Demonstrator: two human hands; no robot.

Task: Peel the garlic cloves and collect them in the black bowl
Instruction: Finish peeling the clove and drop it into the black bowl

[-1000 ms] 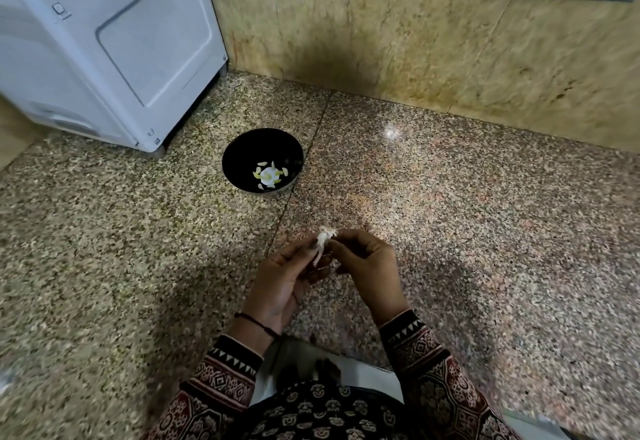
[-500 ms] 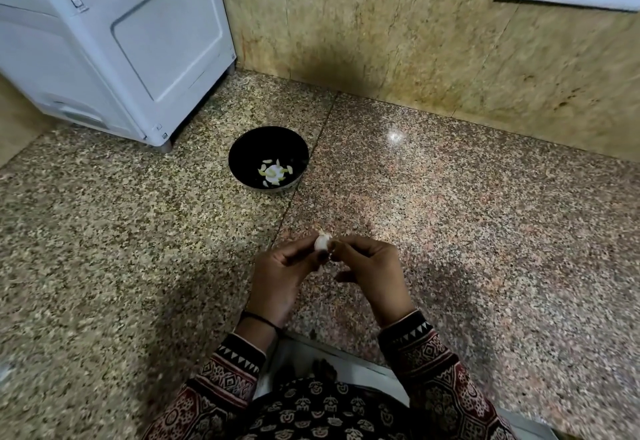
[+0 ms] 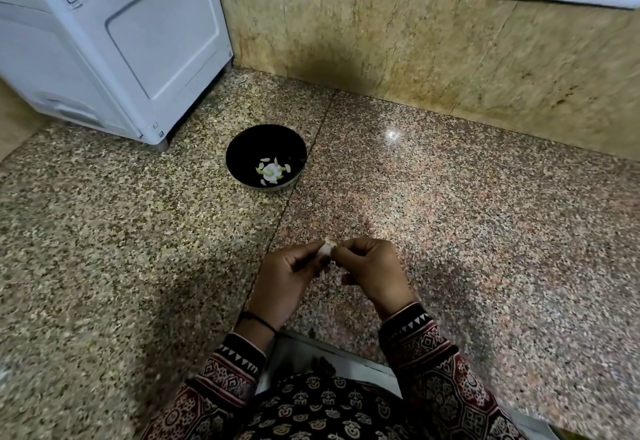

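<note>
— So, how far along?
— Partway, judging by several peeled cloves (image 3: 272, 171) in the black bowl (image 3: 249, 141)
— And now?
— Pinching one garlic clove (image 3: 326, 249) between left grip (image 3: 287, 280) and right grip (image 3: 372, 273), fingers curled, likely mid-peel

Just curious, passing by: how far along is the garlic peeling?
Done: several pale peeled cloves lie in the round black bowl. In hand: left hand and right hand pinch one small white garlic clove. Left: dropping it in; further unpeeled cloves aren't visible.

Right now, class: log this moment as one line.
left hand: pinches garlic clove | right hand: pinches its tip | black bowl: peeled cloves inside
</note>
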